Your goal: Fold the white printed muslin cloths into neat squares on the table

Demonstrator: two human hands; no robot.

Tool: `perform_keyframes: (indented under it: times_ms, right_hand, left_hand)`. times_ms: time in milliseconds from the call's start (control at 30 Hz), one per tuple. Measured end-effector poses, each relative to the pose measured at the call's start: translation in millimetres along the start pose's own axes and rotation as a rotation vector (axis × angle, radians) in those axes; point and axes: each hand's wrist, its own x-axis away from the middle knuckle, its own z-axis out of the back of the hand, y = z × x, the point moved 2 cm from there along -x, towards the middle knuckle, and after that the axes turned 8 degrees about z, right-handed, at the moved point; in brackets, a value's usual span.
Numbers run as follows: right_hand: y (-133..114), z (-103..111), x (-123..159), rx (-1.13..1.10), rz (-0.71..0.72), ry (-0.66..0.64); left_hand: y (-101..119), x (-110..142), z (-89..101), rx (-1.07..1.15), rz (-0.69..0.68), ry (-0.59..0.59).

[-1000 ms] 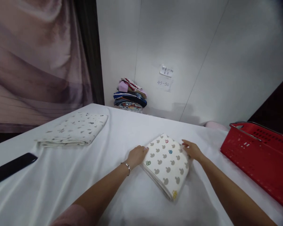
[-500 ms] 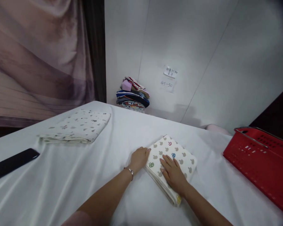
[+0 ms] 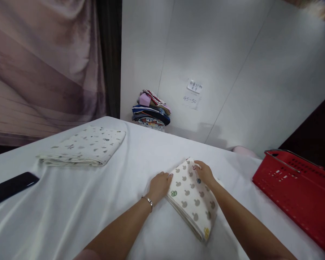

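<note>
A folded white cloth (image 3: 188, 195) with grey, green and yellow mushroom prints lies on the white-covered table, its folded layers showing along the near left edge. My left hand (image 3: 160, 186), with a silver bracelet at the wrist, grips the cloth's left edge, thumb near the top. At the far corner my right hand (image 3: 204, 174) has its fingers closed on the cloth's upper right edge. The right side of the cloth looks slightly raised, partly hidden behind my right hand and forearm.
Another folded printed cloth (image 3: 83, 146) lies at the table's left, beyond a black flat object (image 3: 13, 188). A red plastic basket (image 3: 295, 195) with a metal handle stands at right. Stacked fabrics (image 3: 151, 110) sit beyond the far edge, near wall notes (image 3: 192, 94).
My right hand has moved from lying flat on the cloth to its far upper right edge and gripped it. The cloth's right side has lifted a little. My left hand stays at the left edge.
</note>
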Motion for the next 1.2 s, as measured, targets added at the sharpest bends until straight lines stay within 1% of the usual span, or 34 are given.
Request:
perform_keyframes:
  times_ms: [67,167,300,400,533,733,933,1000,1100,1200]
  right_hand:
    - [8.8,-1.5,-19.7,0.025,-0.051,0.010]
    - [15.6,-6.7,-39.2,0.046,-0.093,-0.018]
    - [17.4,-16.4,-53.1,0.049,-0.096,-0.094]
    - [20.3,-21.3,-59.7,0.037,-0.116,-0.113]
    - [26.4,-24.6,-65.4,0.007,-0.162,-0.089]
    - [28.4,-30.9,-66.9,-0.030,-0.155,-0.036]
    - [25.5,-29.9,-67.2,-0.031,-0.095,-0.117]
    - [24.6,-29.9,-66.9,-0.020,-0.078,-0.123]
    - [24.9,-32.8,-66.4,0.009,-0.080,-0.119]
    - [25.3,-35.7,-67.6,0.051,-0.084,-0.153]
  left_hand:
    - [-0.4,0.4,-0.1,0.006,-0.015,0.007]
    - [-1.3,0.1,-0.7,0.013,-0.014,0.001]
    - [-2.7,-1.4,-2.3,0.021,-0.014,-0.015]
    - [-3.3,-2.9,-3.3,0.028,-0.020,-0.010]
    - [-2.7,-4.4,-3.5,0.028,-0.015,-0.015]
    - [-3.0,-5.5,-5.5,0.022,-0.017,-0.003]
    - [-4.6,-6.5,-7.6,0.023,-0.021,0.003]
    - [-4.3,-6.5,-6.7,0.028,-0.014,-0.004]
    - [-2.9,-6.2,-5.4,0.023,-0.016,-0.007]
    - [-1.6,-5.9,-4.6,0.015,-0.024,-0.010]
